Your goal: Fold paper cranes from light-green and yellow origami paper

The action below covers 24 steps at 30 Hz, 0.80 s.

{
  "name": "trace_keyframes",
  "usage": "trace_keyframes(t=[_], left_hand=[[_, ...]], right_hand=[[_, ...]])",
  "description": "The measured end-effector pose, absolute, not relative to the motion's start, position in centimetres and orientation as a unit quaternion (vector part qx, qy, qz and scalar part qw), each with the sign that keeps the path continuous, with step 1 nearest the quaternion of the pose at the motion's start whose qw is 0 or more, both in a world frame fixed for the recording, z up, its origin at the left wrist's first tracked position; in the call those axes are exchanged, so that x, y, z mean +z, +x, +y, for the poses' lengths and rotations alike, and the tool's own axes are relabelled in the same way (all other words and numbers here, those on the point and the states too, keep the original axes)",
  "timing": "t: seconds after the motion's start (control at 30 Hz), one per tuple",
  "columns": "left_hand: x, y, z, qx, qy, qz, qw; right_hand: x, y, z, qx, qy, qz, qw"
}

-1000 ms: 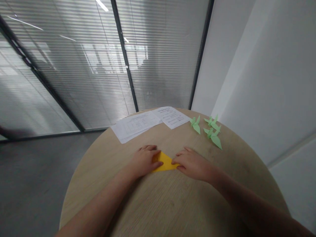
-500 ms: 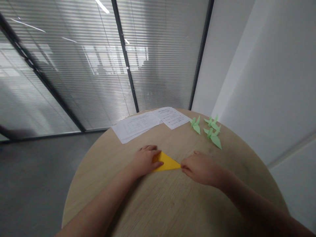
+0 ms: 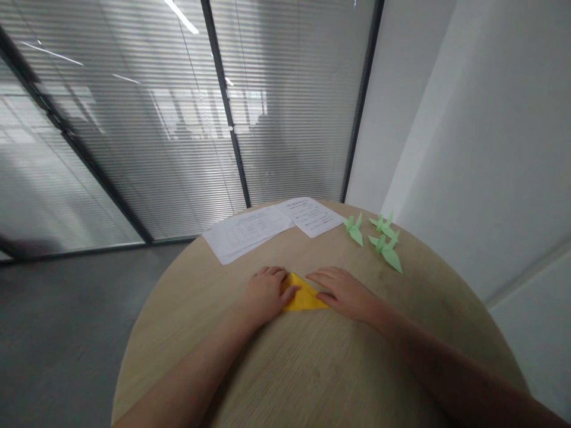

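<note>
A folded sheet of yellow origami paper (image 3: 304, 297) lies flat on the wooden table between my two hands. Its left end is covered by my left hand (image 3: 271, 292), whose thumb presses on the paper while the fingers curve round its far left edge. My right hand (image 3: 343, 291) is at the other end, fingers stretched out toward the left and apart from the thumb. That thumb touches the right corner of the paper. The fold under my left fingers is hidden.
Three green paper cranes (image 3: 382, 241) stand at the far right of the round table (image 3: 285, 374). White printed sheets (image 3: 250, 229) lie along its far edge. Beyond are a glass partition with blinds (image 3: 294, 119) and a white wall (image 3: 491, 148) on the right.
My right hand has let go of its pinch on the paper's right corner, and its fingers have spread and moved up-left. The paper's right part looks shorter. The left hand stays on the paper.
</note>
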State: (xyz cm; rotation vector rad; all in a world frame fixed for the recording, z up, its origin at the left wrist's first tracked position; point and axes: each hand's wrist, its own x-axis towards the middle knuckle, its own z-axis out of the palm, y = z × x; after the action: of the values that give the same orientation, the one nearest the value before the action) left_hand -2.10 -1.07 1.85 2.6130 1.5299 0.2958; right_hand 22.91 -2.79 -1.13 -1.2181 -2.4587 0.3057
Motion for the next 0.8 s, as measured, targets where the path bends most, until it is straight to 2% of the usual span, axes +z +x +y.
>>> trace_keyframes(t=[0.13,0.23,0.4,0.57,0.67,0.8], left_hand=[[2.1,-1.8,-1.1,0.087,0.844,0.528,0.042],[1.8,-1.9,-0.7,0.126,0.83,0.539,0.071],[1.2,-1.9,0.1,0.222,0.763,0.536,0.285],[0.7,-1.5,-0.1,0.259,0.721,0.483,0.424],[0.5,-1.1,-0.5,0.258,0.715,0.471,0.447],[0.6,-0.7,-0.9,0.248,0.717,0.468,0.453]], right_hand=[[-2.0,22.9,-2.5,0.109,-0.435,-0.872,0.196],[-2.5,22.9,-2.4,0.108,-0.444,-0.867,0.197],[-2.4,22.6,-2.6,0.135,-0.446,-0.848,0.252],[-2.1,22.0,-2.6,0.348,-0.478,-0.734,0.335],[-2.3,21.6,-2.5,0.456,-0.49,-0.657,0.349],[-2.7,21.1,-2.5,0.529,-0.487,-0.6,0.35]])
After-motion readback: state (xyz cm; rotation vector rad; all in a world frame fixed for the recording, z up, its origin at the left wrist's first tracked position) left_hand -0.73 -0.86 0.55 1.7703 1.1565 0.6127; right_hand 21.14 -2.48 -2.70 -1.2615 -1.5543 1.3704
